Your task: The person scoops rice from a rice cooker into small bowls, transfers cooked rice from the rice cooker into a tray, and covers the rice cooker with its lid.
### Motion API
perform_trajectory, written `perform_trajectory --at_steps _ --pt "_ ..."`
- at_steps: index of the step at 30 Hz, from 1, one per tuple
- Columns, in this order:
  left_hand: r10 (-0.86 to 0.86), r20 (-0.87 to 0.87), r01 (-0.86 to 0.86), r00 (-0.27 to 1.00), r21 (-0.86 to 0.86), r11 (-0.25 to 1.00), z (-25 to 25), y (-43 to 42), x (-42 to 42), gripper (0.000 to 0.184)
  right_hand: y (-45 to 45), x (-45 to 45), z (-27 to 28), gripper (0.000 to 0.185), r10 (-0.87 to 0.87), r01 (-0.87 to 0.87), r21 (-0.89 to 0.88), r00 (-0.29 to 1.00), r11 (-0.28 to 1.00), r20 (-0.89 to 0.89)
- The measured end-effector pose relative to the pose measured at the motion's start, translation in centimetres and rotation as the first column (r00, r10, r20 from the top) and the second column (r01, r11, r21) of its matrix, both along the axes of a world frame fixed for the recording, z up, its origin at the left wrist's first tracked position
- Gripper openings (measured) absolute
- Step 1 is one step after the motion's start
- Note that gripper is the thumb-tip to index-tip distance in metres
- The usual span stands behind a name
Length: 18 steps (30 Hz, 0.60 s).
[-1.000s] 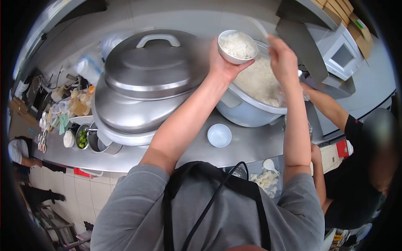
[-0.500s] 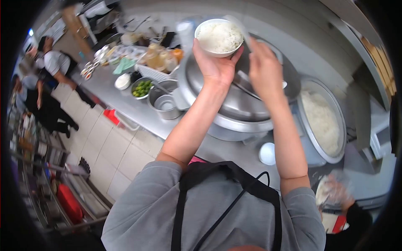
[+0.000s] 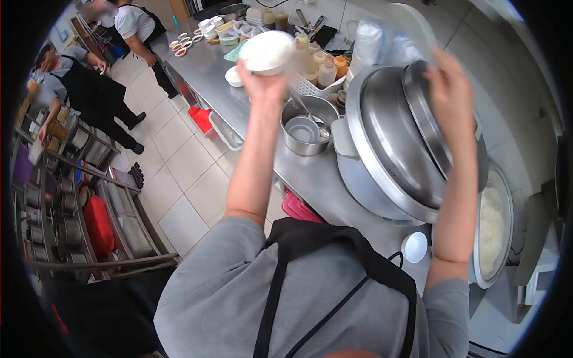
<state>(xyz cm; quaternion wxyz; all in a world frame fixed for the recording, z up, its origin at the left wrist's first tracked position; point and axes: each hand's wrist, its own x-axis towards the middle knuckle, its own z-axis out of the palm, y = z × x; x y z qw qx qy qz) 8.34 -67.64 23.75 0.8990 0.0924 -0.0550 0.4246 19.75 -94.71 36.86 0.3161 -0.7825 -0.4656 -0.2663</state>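
My left hand [image 3: 262,83] holds up a white bowl [image 3: 267,52] from beneath, over the steel counter; its contents are blurred, though white rice shows in it earlier. My right hand [image 3: 450,89] is raised at the right and smeared by motion. From its fingers reaches a pale, flat, rounded paddle-like thing [image 3: 418,27], too blurred to name surely. Below this hand stands a large rice cooker [image 3: 376,179] with a domed steel lid [image 3: 388,119]. A tub of white rice [image 3: 492,230] sits to its right, partly behind my forearm.
A steel pot with a ladle [image 3: 309,143] stands left of the cooker. Sauce bottles [image 3: 327,73] fill a white basket. A small white bowl [image 3: 414,247] is near the counter's front edge. Two people [image 3: 89,89] are by the far left shelves [image 3: 77,209] and counter.
The view has swung left. My left hand has carried the rice bowl leftward, away from the cooker, and my hands are farther apart. The paddle-like thing has moved away from the bowl with my right hand.
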Motion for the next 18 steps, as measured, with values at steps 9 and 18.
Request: perform_trajectory --at_steps 9,18 --pt "0.206 -0.560 -0.348 0.802 -0.159 0.924 -17.6 15.2 -5.9 0.054 -24.1 9.1 0.1 0.039 -0.476 0.511 0.055 0.830 0.858 -0.290" --pt "0.166 -0.757 -0.416 0.632 -0.150 0.897 -24.4 20.3 -2.6 0.041 -42.4 9.2 0.2 0.038 -0.746 0.811 0.069 0.564 0.581 -0.354"
